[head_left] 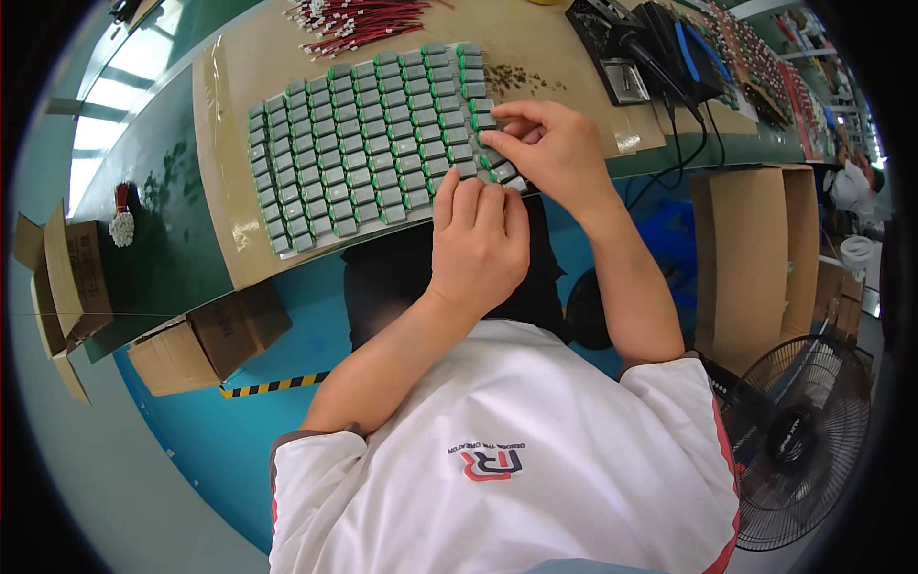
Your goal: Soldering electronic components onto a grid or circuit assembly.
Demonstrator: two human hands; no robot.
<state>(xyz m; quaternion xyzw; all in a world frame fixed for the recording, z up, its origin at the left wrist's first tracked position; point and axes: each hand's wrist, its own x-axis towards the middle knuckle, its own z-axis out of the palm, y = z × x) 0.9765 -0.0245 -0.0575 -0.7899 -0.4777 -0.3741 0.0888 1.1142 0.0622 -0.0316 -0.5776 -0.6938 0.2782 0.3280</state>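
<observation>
Grey blocks [368,134]: rows fill most of cardboard [239,77] on counter [163,191]; right edge unfinished. Right hand [555,148] pinches block [485,121] there. Left hand [478,239] flat, fingers together, pressing lower row. Red wires [354,21] behind.

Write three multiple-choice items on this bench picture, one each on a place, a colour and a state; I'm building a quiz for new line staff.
1. Where does the bundle of red wires lie?
A. beyond the grid of small grey parts
B. on the floor
C. in a carton

2. What colour is the bench surface beside the cardboard sheet?
A. white
B. dark green
C. orange

3. What is the right hand doing?
A. resting in the lap
B. gripping the fan
C. pinching a part at the grid's edge

Answers:
1 A, red wires lie past the grid of small grey parts.
2 B, bench surface is dark green.
3 C, right hand has fingertips closed on a part.
</observation>
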